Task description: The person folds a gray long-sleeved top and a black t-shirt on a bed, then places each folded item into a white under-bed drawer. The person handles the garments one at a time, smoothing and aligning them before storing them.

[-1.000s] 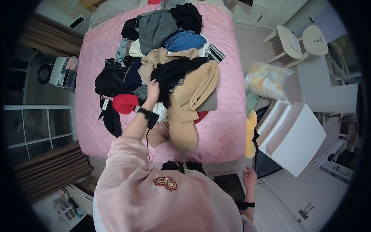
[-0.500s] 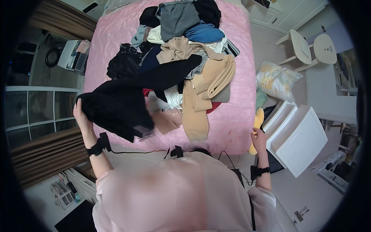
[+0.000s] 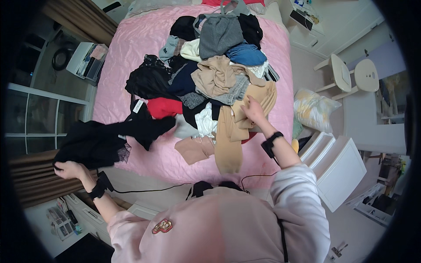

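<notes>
Off the bed's near left corner, my left hand (image 3: 70,170) is closed on the edge of a black garment (image 3: 85,142) with a lace trim. The garment stretches across the bed's left edge, its far end lying on the pink cover. My right hand (image 3: 254,111) is over a tan knit garment (image 3: 263,94) on the right of a clothes heap, fingers apart and nothing held; whether it touches the cloth I cannot tell. A red garment (image 3: 165,108), a white one (image 3: 205,122) and a folded brown-pink piece (image 3: 194,150) lie between the hands.
The pink-covered bed (image 3: 109,83) bears the heap, including a grey garment (image 3: 220,35), blue denim (image 3: 246,54) and a black lace garment (image 3: 149,81). To the right are a filled plastic bag (image 3: 316,109), white drawers (image 3: 342,173) and a cream chair (image 3: 337,72). Cables trail from both wrist straps.
My left hand has drawn the black garment left and nearer me, uncovering the red garment. My right hand has moved from beside the bed to over the tan garment.
</notes>
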`<state>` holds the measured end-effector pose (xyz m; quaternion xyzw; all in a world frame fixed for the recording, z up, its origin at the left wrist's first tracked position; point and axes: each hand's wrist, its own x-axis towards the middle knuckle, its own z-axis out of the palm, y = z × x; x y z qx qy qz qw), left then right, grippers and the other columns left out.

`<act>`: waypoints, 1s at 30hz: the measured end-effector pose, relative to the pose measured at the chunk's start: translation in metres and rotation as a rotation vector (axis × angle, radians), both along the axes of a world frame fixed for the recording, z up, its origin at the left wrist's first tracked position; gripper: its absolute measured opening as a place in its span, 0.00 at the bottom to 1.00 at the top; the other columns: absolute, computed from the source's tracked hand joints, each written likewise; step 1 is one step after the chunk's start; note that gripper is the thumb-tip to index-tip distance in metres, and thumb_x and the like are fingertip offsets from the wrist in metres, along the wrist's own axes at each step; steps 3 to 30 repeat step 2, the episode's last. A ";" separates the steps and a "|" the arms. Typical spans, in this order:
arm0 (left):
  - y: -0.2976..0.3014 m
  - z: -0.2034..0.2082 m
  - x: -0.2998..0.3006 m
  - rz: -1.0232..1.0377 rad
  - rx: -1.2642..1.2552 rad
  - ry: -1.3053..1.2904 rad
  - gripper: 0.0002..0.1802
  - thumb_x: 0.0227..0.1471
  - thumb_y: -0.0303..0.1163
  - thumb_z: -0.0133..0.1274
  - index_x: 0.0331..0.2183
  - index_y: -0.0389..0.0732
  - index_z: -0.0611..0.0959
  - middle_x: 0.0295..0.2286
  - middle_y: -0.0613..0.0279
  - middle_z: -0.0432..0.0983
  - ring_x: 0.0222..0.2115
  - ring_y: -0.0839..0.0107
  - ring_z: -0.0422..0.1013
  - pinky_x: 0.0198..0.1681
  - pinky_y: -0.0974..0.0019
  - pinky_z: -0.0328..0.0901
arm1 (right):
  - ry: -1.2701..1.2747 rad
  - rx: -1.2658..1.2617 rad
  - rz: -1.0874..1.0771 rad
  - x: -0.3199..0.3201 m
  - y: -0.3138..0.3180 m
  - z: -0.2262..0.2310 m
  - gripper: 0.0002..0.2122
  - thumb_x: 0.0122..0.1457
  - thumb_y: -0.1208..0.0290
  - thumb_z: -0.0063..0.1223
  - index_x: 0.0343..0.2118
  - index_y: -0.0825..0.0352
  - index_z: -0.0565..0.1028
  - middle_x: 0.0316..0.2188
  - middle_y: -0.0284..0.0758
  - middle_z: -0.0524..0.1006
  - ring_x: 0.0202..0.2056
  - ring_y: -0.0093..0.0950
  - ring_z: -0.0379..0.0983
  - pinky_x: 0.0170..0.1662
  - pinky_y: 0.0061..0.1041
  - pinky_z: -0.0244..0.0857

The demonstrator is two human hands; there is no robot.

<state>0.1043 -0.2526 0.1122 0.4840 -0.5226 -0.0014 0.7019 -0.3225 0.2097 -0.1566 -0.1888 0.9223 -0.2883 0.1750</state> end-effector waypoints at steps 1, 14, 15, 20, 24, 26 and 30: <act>-0.014 -0.006 -0.003 -0.035 0.062 -0.076 0.19 0.56 0.34 0.46 0.42 0.25 0.74 0.39 0.39 0.73 0.36 0.57 0.70 0.44 0.61 0.64 | 0.021 -0.006 -0.010 -0.008 -0.028 -0.004 0.32 0.49 0.58 0.55 0.56 0.65 0.59 0.47 0.47 0.70 0.48 0.45 0.67 0.50 0.38 0.62; -0.026 -0.014 -0.002 -0.033 0.063 -0.065 0.19 0.56 0.34 0.46 0.42 0.25 0.74 0.39 0.39 0.73 0.36 0.57 0.70 0.44 0.61 0.64 | 0.006 -0.001 -0.041 -0.016 -0.056 -0.008 0.33 0.49 0.58 0.56 0.58 0.62 0.58 0.49 0.48 0.69 0.48 0.47 0.66 0.51 0.36 0.62; -0.026 -0.014 -0.002 -0.033 0.063 -0.065 0.19 0.56 0.34 0.46 0.42 0.25 0.74 0.39 0.39 0.73 0.36 0.57 0.70 0.44 0.61 0.64 | 0.006 -0.001 -0.041 -0.016 -0.056 -0.008 0.33 0.49 0.58 0.56 0.58 0.62 0.58 0.49 0.48 0.69 0.48 0.47 0.66 0.51 0.36 0.62; -0.026 -0.014 -0.002 -0.033 0.063 -0.065 0.19 0.56 0.34 0.46 0.42 0.25 0.74 0.39 0.39 0.73 0.36 0.57 0.70 0.44 0.61 0.64 | 0.006 -0.001 -0.041 -0.016 -0.056 -0.008 0.33 0.49 0.58 0.56 0.58 0.62 0.58 0.49 0.48 0.69 0.48 0.47 0.66 0.51 0.36 0.62; -0.026 -0.014 -0.002 -0.033 0.063 -0.065 0.19 0.56 0.34 0.46 0.42 0.25 0.74 0.39 0.39 0.73 0.36 0.57 0.70 0.44 0.61 0.64 | 0.006 -0.001 -0.041 -0.016 -0.056 -0.008 0.33 0.49 0.58 0.56 0.58 0.62 0.58 0.49 0.48 0.69 0.48 0.47 0.66 0.51 0.36 0.62; -0.026 -0.014 -0.002 -0.033 0.063 -0.065 0.19 0.56 0.34 0.46 0.42 0.25 0.74 0.39 0.39 0.73 0.36 0.57 0.70 0.44 0.61 0.64 | 0.006 -0.001 -0.041 -0.016 -0.056 -0.008 0.33 0.49 0.58 0.56 0.58 0.62 0.58 0.49 0.48 0.69 0.48 0.47 0.66 0.51 0.36 0.62; -0.026 -0.014 -0.002 -0.033 0.063 -0.065 0.19 0.56 0.34 0.46 0.42 0.25 0.74 0.39 0.39 0.73 0.36 0.57 0.70 0.44 0.61 0.64 | 0.006 -0.001 -0.041 -0.016 -0.056 -0.008 0.33 0.49 0.58 0.56 0.58 0.62 0.58 0.49 0.48 0.69 0.48 0.47 0.66 0.51 0.36 0.62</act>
